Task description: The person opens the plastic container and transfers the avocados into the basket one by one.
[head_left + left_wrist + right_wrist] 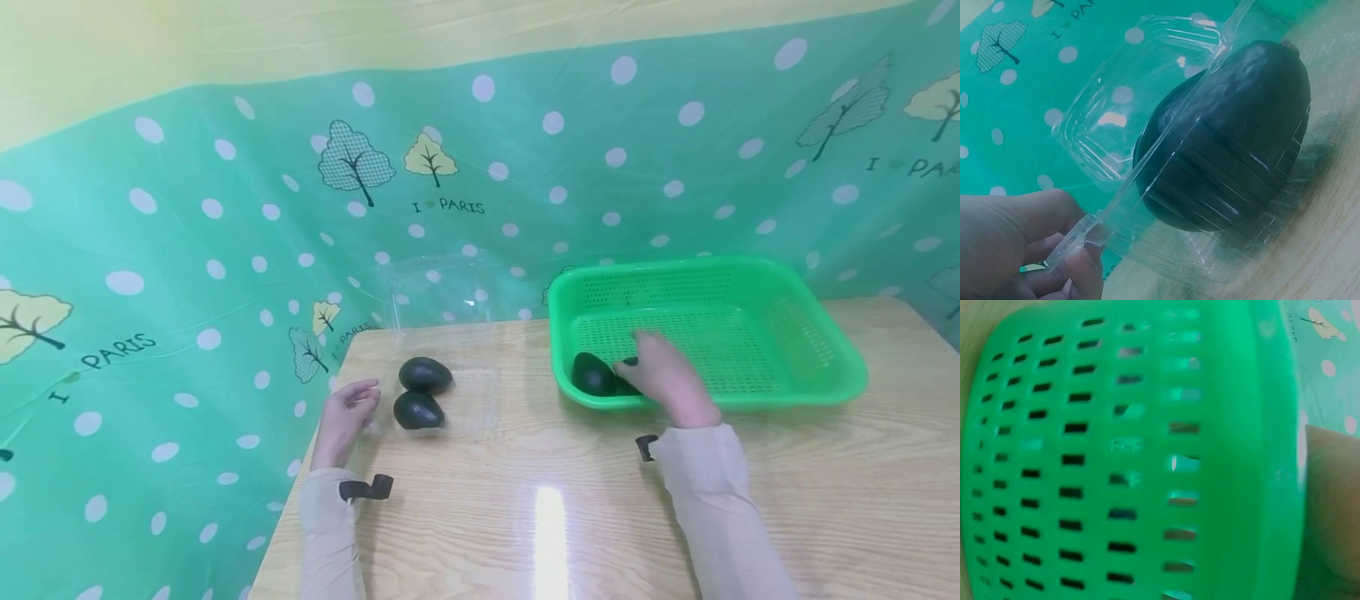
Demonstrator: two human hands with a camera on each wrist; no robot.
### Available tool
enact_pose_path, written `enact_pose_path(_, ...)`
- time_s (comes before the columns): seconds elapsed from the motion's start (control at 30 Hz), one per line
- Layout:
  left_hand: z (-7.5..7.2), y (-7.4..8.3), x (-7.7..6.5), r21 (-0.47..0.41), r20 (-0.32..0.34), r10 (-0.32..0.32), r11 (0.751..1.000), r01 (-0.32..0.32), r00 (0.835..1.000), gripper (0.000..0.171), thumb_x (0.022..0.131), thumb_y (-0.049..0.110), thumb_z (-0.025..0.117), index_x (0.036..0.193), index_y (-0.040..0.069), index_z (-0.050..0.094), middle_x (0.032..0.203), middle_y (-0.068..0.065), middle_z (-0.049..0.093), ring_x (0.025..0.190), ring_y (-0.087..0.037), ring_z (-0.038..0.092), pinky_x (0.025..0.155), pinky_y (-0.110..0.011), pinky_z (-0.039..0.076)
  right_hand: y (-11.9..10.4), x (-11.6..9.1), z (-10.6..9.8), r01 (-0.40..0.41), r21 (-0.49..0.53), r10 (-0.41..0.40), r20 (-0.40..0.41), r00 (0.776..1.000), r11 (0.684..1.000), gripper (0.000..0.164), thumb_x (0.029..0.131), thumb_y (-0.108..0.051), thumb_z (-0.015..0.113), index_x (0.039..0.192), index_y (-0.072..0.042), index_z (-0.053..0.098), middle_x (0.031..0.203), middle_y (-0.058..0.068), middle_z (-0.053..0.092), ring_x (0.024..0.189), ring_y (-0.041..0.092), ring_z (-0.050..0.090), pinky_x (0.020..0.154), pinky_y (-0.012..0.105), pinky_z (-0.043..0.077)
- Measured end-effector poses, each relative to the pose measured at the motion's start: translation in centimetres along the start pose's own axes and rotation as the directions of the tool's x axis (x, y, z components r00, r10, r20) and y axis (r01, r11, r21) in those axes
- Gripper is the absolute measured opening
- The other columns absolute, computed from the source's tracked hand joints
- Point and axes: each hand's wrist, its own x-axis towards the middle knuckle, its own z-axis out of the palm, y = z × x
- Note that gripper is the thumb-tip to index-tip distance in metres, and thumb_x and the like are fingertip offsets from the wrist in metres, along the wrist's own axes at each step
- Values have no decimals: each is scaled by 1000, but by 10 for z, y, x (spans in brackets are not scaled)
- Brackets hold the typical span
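At the left of the head view, my left hand (347,423) is at the side of a clear plastic clamshell box (480,408). The left wrist view shows its thumb and fingers pinching the box's rim (1075,240). Two dark avocados (425,375) lie in the box, one behind the other; its lid stands raised at the back. My right hand (667,375) reaches over the front rim of a green basket (825,390) and grips a dark avocado (624,387), mostly hidden under the fingers. Another avocado (592,375) lies beside it in the basket's front left corner.
Both the box and the basket stand on a light wooden table (465,517). A green dotted curtain (525,183) hangs close behind them and along the left side. In the right wrist view the basket's slotted wall (1229,456) fills most of the picture.
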Motion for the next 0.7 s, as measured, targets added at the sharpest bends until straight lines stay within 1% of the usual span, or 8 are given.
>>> enact_pose_path(0.1,0,0,0,11,-6,8,1000,-8,1000,43,100,19,60,139,2,54,135,-24,57,104,-21,60,73,-25,56,-6,0,-1,8,-4,-8,-33,999,1000,72,96,-25,63,147,13,30,150,37,31,136,55,31,111,67,29)
enact_pose_path(0.23,0,0,-1,22,-11,10,1000,-10,1000,42,100,20,60,137,3,55,134,-22,59,101,-15,60,75,-26,56,-15,2,0,43,-14,-45,-102,994,999,71,95,-23,64,148,11,31,150,35,33,137,53,32,111,65,30)
enact_pose_path(0.4,-1,0,-1,18,-17,7,1000,-6,1000,41,100,19,60,137,3,55,133,-21,59,98,-14,59,76,-28,57,-31,5,8,116,-1,-113,-216,970,993,69,92,-19,67,145,10,36,146,34,39,134,51,37,108,64,36)
enact_pose_path(0.47,-1,1,-2,17,-18,3,1000,-3,1000,41,99,19,60,138,4,55,133,-21,59,98,-14,59,75,-28,57,-39,7,13,143,6,-137,-245,960,990,67,91,-17,68,144,10,38,145,33,41,134,50,39,107,63,38)
enact_pose_path(0.57,0,1,-1,11,-17,-2,1000,2,1000,42,99,18,60,138,3,55,133,-22,59,100,-16,60,74,-27,56,-50,8,21,181,9,-173,-262,950,983,65,91,-16,68,143,9,39,144,31,44,133,47,41,108,61,39)
enact_pose_path(0.7,0,0,-1,4,-12,6,1000,-6,1000,42,99,18,61,138,2,55,132,-23,59,101,-21,61,73,-25,56,-63,8,30,228,9,-218,-256,942,974,66,91,-18,68,144,9,38,144,30,45,133,46,42,109,59,39)
